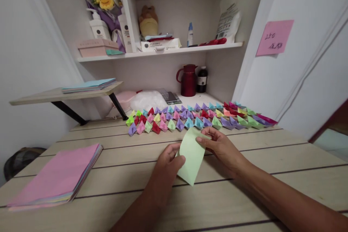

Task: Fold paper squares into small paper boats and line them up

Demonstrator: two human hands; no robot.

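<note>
Two bare hands (169, 160), slim fingers (214, 132), rounded thumb tips (179, 161), bare forearms (277, 193) narrowing toward the wrists (240, 162)

Rows of small, multicoloured folded-paper boats (189, 123) and a pink-topped stack of rectangular coloured paper sheets (58, 174) are carried by the pale, dark-grooved, wood-toned surface (127, 165).

A red jug (188, 84) stands beside a dark bottle (202, 80) — on the shelf (187, 49) above, a plush bear (148, 22).

Pale wall (24, 43) at left; white shelving (168, 18) far. Wood-toned, dark-lined table (217, 206) near. Right edge: reddish-brown strip (333, 122), perhaps furniture.
</note>
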